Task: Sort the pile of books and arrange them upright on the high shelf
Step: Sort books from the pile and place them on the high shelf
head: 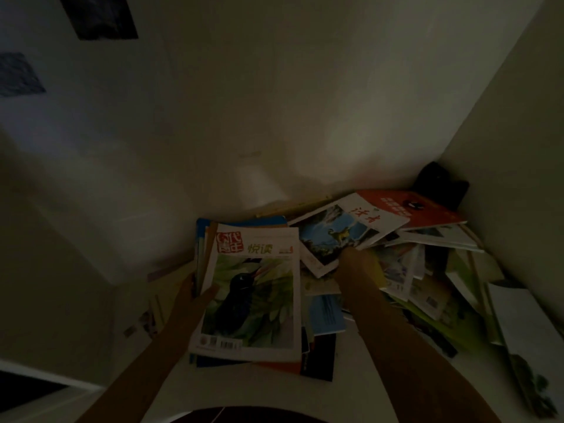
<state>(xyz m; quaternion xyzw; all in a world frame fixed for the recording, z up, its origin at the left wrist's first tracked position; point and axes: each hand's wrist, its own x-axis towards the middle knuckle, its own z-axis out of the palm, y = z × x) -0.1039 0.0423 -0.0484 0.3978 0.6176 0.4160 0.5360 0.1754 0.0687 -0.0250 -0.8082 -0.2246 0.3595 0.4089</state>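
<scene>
Dim white walls [274,102] corner a surface [366,377] heaped with books [427,270].

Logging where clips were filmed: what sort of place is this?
Probably a dim corner of a home room: a loose pile of magazines on a white surface against bare white walls, with dark pictures stuck on the wall.

A pale shelf surface [360,355] in the wall corner is carrying a loose, overlapping pile of books and magazines [396,270], and a dark object [439,181] is sitting in the far corner.
</scene>
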